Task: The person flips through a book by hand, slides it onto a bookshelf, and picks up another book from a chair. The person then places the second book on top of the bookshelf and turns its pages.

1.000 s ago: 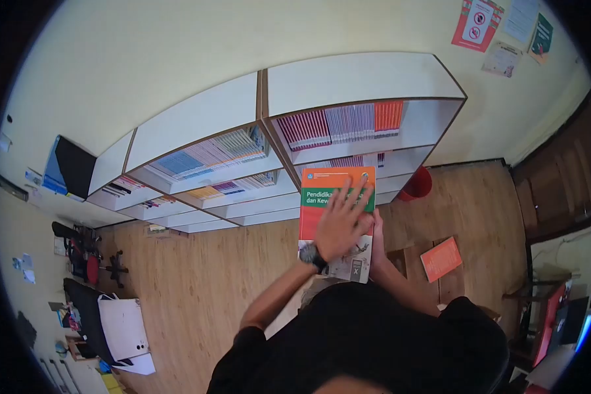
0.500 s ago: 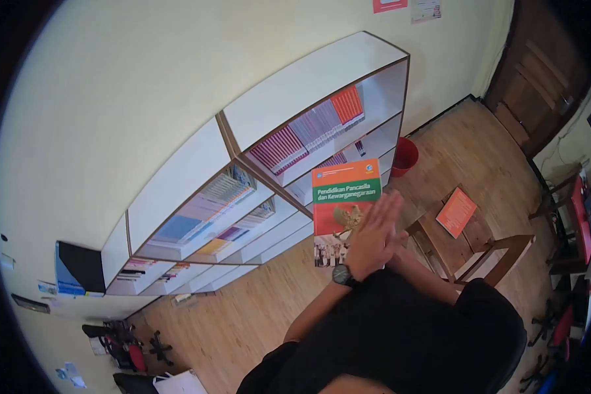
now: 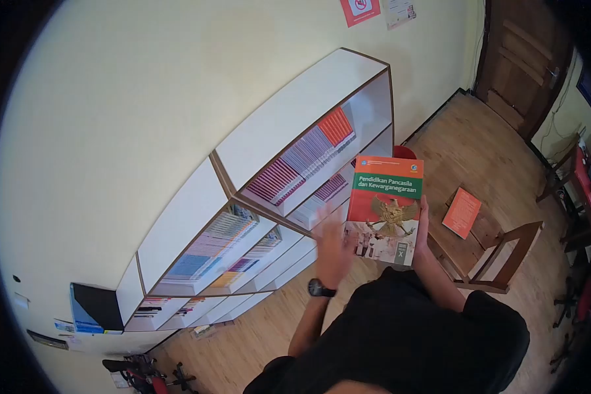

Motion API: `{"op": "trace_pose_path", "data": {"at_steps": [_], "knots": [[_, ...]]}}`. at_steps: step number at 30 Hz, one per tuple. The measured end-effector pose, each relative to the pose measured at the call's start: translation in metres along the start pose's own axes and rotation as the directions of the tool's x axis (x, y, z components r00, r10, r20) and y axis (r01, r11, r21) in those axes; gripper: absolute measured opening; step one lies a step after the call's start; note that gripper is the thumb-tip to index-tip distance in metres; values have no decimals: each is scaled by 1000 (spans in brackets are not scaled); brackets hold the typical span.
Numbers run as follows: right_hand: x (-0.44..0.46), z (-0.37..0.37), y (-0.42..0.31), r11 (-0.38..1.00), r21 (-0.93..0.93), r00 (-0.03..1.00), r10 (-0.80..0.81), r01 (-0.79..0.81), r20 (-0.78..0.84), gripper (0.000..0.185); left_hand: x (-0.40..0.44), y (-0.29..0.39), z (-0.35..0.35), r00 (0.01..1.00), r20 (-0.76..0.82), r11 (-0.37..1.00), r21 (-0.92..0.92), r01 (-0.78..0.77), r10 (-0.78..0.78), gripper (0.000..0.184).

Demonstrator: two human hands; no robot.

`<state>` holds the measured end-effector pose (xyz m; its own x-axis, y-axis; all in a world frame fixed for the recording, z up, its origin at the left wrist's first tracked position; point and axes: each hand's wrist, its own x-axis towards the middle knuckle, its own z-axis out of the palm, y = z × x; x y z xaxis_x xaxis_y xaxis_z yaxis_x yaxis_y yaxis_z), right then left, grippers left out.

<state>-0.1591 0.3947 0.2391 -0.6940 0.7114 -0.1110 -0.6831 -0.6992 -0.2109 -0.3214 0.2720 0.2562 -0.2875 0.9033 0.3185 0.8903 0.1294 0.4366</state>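
A textbook (image 3: 387, 187) titled "Pendidikan Pancasila dan Kewarganegaraan" faces up in front of me, with an orange, green and red cover and a golden eagle emblem. My right hand (image 3: 423, 230) grips its right edge, fingers mostly hidden behind it. Just off the book's left edge is my left hand (image 3: 335, 253), wearing a dark watch; it is blurred, with its fingers stretched out and holding nothing. Another orange book (image 3: 461, 213) lies on the seat of a wooden chair (image 3: 489, 253) to the right.
A white bookshelf (image 3: 295, 108) with rows of books stands against the wall at left. Behind the held book is a red bin (image 3: 406, 152). A brown wooden door (image 3: 519, 65) is at upper right, and office chairs (image 3: 144, 377) appear at the lower left.
My left hand has come off the book's cover and moved left, uncovering the eagle emblem. The book has shifted right in the view, still held by my right hand.
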Motion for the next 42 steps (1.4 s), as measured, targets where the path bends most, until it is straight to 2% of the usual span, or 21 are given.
{"op": "trace_pose_path", "data": {"at_steps": [2,4,6,8,10,12,14,15,16,17,19,20,23,24,27,29,31,35,37,40,42], "knots": [[9,-7,-4,999,22,999,26,-27,19,71,24,49,7,982,105,946,-301,-121,159,57],[15,-10,-4,982,-185,955,-83,30,-285,68,35,67,27,943,178,938,-261,-229,280,57],[27,-13,-12,982,-184,949,-104,50,-298,67,49,66,40,884,252,911,-231,-341,395,57],[48,-23,-27,981,-183,944,-124,69,-306,66,63,45,58,906,290,951,-114,-287,308,57],[74,-47,-48,994,51,995,-97,97,-7,65,82,20,63,953,247,983,2,-183,177,57],[93,-41,-75,995,15,993,-100,101,-55,63,90,-31,83,990,137,991,131,13,-31,58],[118,-62,-105,992,12,988,-125,126,-95,57,101,-72,104,990,84,986,135,98,-110,58],[129,-70,-120,992,13,988,-120,122,-98,57,112,-81,105,970,121,967,-118,227,-213,61],[139,-79,-133,983,-99,984,-162,155,-68,56,121,-85,109,935,181,867,-356,350,-303,64],[149,-85,-143,961,-207,980,-195,184,-36,56,133,-82,113,930,187,863,-351,364,-317,64],[176,-103,-158,980,-182,993,-92,78,-71,55,165,-64,115,854,476,316,-793,520,-210,68],[197,-115,-173,988,-155,995,11,-26,-98,54,193,-41,121,797,588,43,-800,598,-138,67],[233,-126,-181,941,-282,977,151,-188,-150,53,226,-36,149,799,565,-141,-825,548,-206,60],[240,-105,-190,880,-275,922,370,-386,-111,53,233,-32,154,787,557,-140,-830,540,-265,52],[252,-65,-199,709,-443,835,435,-549,-339,58,238,-36,171,739,505,-145,-856,497,-447,49],[271,-106,-204,578,-544,793,448,-609,-412,55,239,-35,172,716,494,-213,-867,451,-493,47],[273,-126,-203,298,-933,940,325,-204,-102,47,233,-31,169,771,362,-82,-922,378,-524,44],[273,-94,-210,114,-991,952,305,-67,-29,49,240,-16,161,761,317,47,-909,413,-566,44],[275,-102,-204,-8,-990,979,149,142,139,43,242,-14,162,768,233,181,-893,412,-597,45],[274,-106,-195,-137,-979,989,21,151,149,37,245,-9,162,797,128,378,-828,414,-591,41],[273,-97,-197,-147,-975,986,5,167,168,38,247,-15,162,795,184,303,-856,419,-578,40]]}}
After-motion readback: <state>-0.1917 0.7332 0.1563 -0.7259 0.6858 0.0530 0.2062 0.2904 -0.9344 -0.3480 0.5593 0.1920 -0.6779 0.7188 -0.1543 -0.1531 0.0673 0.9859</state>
